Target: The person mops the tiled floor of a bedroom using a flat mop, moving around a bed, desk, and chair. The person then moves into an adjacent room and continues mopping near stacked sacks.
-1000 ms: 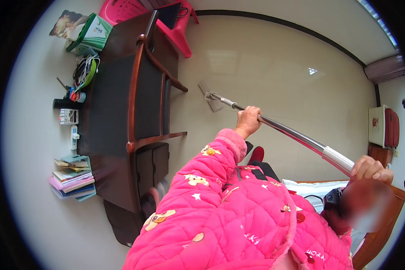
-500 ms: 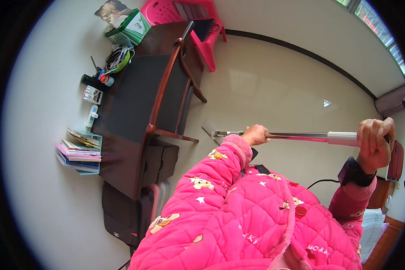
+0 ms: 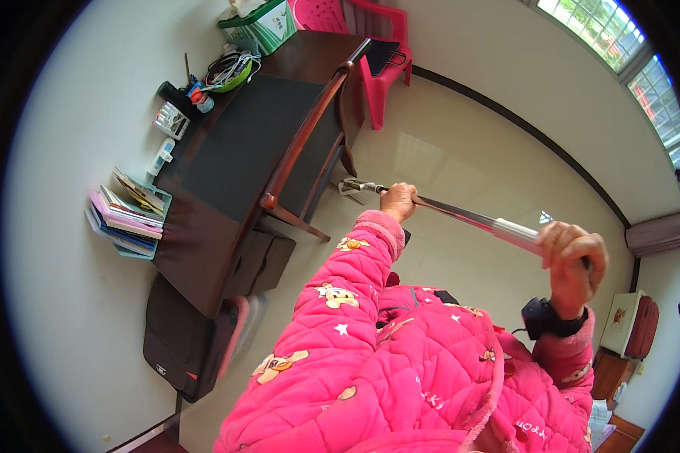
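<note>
A long-handled mop [image 3: 461, 214] slants across in front of me, its silver pole ending in a white grip. My left hand [image 3: 399, 201] is wrapped round the lower part of the pole, arm stretched forward. Around the end of the white grip, my right hand [image 3: 573, 257] is closed, raised at the right with a black band on its wrist. The mop's pale flat head [image 3: 353, 190] is down by the legs of a wooden chair [image 3: 310, 124], partly hidden by the chair and foreshortened.
A dark desk [image 3: 204, 174] stands along the left wall, bearing books [image 3: 128, 219], a green tissue box [image 3: 261, 29] and a green bowl of cables [image 3: 233, 74]. Beyond it is a pink plastic chair [image 3: 389, 83]. A black bag [image 3: 177, 332] sits at the near left. Tiled floor [image 3: 461, 151] stretches ahead.
My view has turned, showing more window at the right. Both hands and the mop have shifted left in view; the pole now tilts, with its head nearer the chair legs. Both hands keep their grip.
</note>
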A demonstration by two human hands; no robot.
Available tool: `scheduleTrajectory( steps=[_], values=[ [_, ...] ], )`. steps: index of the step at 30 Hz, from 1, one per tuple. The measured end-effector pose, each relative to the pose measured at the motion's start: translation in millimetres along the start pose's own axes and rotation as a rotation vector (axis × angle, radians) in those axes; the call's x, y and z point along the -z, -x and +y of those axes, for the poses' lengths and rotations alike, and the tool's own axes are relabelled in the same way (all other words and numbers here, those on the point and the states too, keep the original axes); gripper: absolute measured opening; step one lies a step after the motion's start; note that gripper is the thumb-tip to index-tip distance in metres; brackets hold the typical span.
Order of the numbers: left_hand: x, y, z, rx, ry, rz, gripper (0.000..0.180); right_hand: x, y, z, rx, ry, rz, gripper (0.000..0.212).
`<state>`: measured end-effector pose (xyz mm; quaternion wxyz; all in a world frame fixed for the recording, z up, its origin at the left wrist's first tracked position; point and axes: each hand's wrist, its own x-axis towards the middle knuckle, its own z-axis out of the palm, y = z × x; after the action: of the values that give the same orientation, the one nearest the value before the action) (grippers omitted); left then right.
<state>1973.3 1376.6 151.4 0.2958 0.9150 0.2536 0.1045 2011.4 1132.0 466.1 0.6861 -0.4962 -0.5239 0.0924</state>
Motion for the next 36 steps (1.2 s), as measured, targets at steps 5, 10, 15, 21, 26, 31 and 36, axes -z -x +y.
scheduleTrajectory(
  steps=[5,10,15,21,26,31,36],
  values=[
    [-3.0,-9.0,-41.6,0.097,0.009,0.036,0.008,-35.6,-3.3,24.6,-0.107,0.108,0.067,0.012],
    [-5.0,-9.3,-40.5,0.084,0.051,0.077,0.013,-26.7,-18.6,47.5,-0.132,-0.046,0.164,0.011],
    [1.5,-2.4,-39.5,0.145,0.036,0.119,0.016,-20.9,-26.0,54.1,-0.122,-0.095,0.092,0.015],
    [20.7,25.3,-62.7,0.197,0.01,0.161,0.013,-34.8,-38.3,60.1,-0.171,-0.189,0.022,0.021],
    [20.2,41.7,-67.2,0.327,0.121,0.403,0.004,-47.5,-67.6,59.5,-0.168,-0.278,-0.401,0.018],
    [14.8,57.9,-52.5,0.362,0.142,0.434,0.01,-46.2,-92.2,60.3,-0.135,-0.395,-0.482,0.014],
    [16.0,70.5,-29.5,0.347,0.167,0.359,0.017,-28.5,-99.9,55.8,-0.103,-0.444,-0.571,0.015]
  ],
)
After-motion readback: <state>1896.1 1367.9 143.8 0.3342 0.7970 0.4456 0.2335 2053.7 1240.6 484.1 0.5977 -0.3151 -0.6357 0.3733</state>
